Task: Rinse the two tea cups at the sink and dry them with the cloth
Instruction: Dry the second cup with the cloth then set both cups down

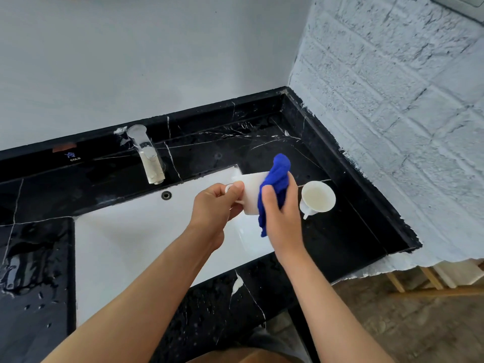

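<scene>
The left hand [214, 205] pinches the handle of a white tea cup [251, 192], thumb and curled fingers closed on it, holding the cup on its side above the right end of the sink [131, 231]. The right hand [282, 218] grips a bright blue cloth [275, 184], thumb in front and fingers wrapped behind, pressing it against the cup's wall.

This looks like the drying stage for this cup. A second white cup [318, 196] stands upright on the counter [340, 231] just right of the hands; whether it is rinsed or dried I cannot tell, so at least the wiping in hand remains.

The cups are smooth, glossy and rounded. The cloth is soft and bunched, one end hanging down. The counter is polished black stone with white veins and scattered water drops. The sink basin is plain white and rectangular, with a metal tap [148, 155] behind it.
</scene>
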